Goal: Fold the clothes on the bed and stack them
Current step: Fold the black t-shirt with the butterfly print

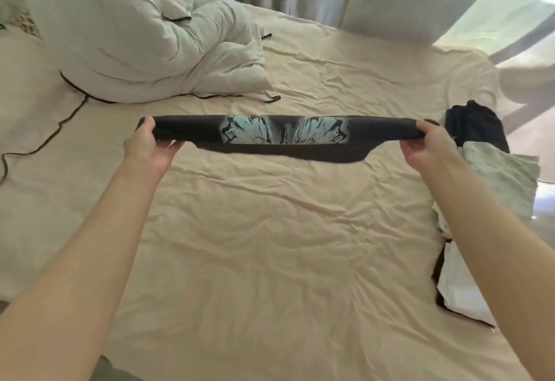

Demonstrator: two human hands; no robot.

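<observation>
Your left hand [147, 143] at nine o'clock and right hand [426, 140] at three pinch the black shirt [285, 134] taut by its ends: soft, light, likely to sag mid-span.

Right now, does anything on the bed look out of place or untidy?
Mostly the right edge: a dark garment lies crumpled in a heap beside a rumpled pale green cloth, neither folded. The duvet is bunched up at the far left. The black printed shirt is held level between both hands.
</observation>
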